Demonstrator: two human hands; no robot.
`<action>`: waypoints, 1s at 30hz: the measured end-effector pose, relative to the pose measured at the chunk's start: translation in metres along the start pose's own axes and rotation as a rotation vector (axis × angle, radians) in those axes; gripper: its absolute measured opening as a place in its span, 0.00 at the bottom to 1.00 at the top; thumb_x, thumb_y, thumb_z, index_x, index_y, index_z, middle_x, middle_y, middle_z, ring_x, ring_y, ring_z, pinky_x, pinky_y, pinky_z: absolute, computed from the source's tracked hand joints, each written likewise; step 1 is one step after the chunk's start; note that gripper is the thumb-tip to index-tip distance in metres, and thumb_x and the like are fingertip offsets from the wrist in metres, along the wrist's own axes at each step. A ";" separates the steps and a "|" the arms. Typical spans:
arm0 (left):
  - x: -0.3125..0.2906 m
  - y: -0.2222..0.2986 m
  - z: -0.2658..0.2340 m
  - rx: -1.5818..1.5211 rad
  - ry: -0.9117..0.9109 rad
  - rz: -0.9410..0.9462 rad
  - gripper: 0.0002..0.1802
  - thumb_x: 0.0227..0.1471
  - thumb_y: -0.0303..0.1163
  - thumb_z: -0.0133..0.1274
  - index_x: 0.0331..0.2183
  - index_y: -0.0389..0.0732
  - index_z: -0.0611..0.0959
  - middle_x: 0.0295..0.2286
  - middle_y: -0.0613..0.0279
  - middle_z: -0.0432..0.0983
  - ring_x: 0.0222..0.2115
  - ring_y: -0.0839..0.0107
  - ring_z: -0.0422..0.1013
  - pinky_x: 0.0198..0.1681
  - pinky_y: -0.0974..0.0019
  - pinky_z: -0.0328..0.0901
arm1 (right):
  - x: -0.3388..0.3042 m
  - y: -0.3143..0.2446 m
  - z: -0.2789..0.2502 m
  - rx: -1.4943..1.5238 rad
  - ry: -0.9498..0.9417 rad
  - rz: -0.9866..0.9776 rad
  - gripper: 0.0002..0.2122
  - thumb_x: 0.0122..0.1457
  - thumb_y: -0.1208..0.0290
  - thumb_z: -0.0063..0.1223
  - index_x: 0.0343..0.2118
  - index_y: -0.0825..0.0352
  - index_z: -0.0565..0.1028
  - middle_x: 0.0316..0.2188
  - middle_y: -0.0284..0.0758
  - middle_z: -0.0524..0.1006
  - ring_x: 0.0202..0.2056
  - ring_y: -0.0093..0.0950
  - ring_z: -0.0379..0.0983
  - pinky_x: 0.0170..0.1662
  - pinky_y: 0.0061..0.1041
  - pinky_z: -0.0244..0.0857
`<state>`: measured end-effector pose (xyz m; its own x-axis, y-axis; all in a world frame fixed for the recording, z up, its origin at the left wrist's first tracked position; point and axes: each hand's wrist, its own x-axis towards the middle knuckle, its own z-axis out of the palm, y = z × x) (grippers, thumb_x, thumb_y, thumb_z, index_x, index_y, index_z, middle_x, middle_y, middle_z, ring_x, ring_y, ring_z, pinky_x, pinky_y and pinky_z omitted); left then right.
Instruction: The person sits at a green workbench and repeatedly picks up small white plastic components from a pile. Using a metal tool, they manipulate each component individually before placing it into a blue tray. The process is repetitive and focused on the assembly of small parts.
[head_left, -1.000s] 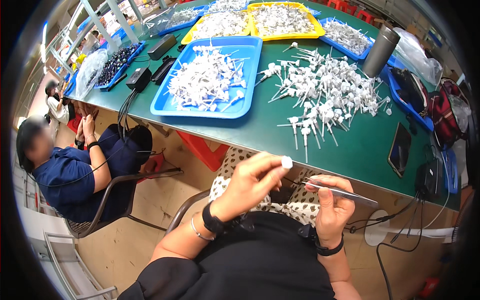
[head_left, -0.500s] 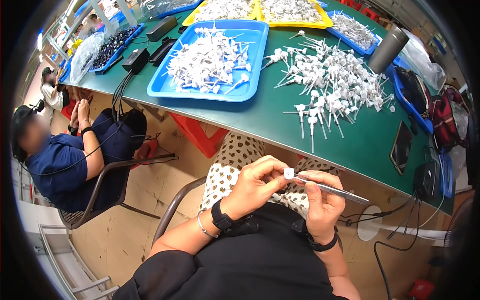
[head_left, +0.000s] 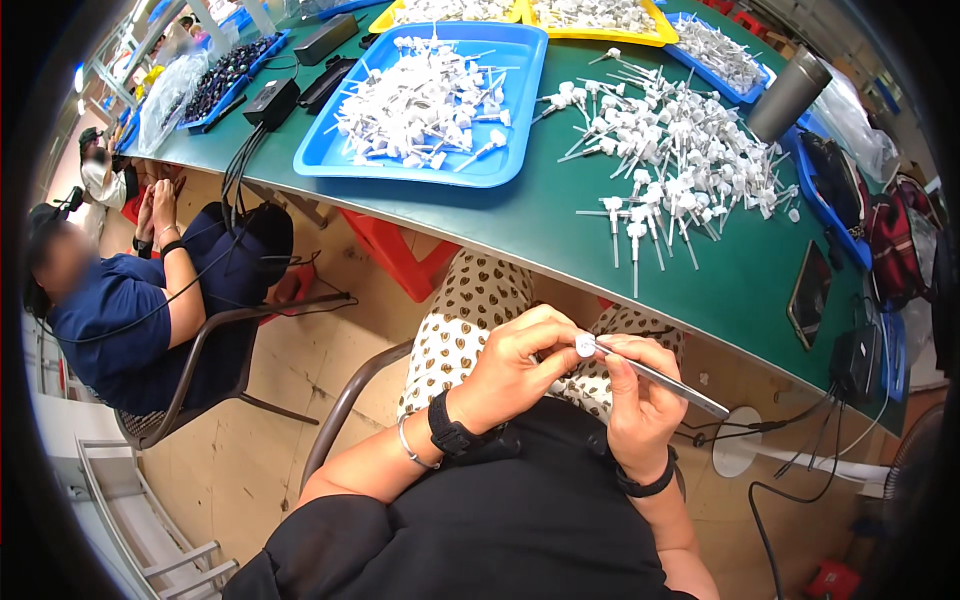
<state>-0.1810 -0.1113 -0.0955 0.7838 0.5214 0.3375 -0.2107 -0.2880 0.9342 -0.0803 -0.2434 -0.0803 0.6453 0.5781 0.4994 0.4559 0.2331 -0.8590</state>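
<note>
Above my lap, my left hand (head_left: 527, 362) pinches a small white plastic pump head (head_left: 585, 345) between thumb and fingertips. My right hand (head_left: 645, 390) is closed round slim steel tweezers (head_left: 682, 385), whose wide end sticks out to the right. Their tips meet the white piece, though the fingers partly hide the contact. On the green table (head_left: 560, 235) ahead lies a loose heap of similar white pump heads with thin tubes (head_left: 690, 165). More of them fill a blue tray (head_left: 310, 165) to its left.
Yellow trays (head_left: 655, 38) of white parts stand at the back. A grey metal flask (head_left: 788, 95) and a phone (head_left: 808, 293) are at the right, near a black box with cables (head_left: 855, 362). A seated person (head_left: 125, 300) is at the left beside a red stool (head_left: 400, 260).
The white piece has turned in my left fingertips, and the tweezers tilt more steeply against it. Both hands stay nearly in place; the view has shifted slightly.
</note>
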 end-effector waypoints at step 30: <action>-0.005 -0.006 0.001 0.047 -0.001 -0.015 0.07 0.53 0.22 0.64 0.36 0.35 0.86 0.29 0.62 0.76 0.26 0.78 0.72 0.26 0.74 0.66 | 0.000 -0.003 0.001 -0.064 -0.022 0.055 0.04 0.62 0.82 0.56 0.38 0.73 0.75 0.35 0.40 0.80 0.33 0.28 0.79 0.37 0.24 0.75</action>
<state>-0.1828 -0.1134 -0.1028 0.7875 0.5247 0.3234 -0.1713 -0.3178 0.9326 -0.0816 -0.2435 -0.0779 0.6576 0.6056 0.4482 0.4584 0.1506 -0.8759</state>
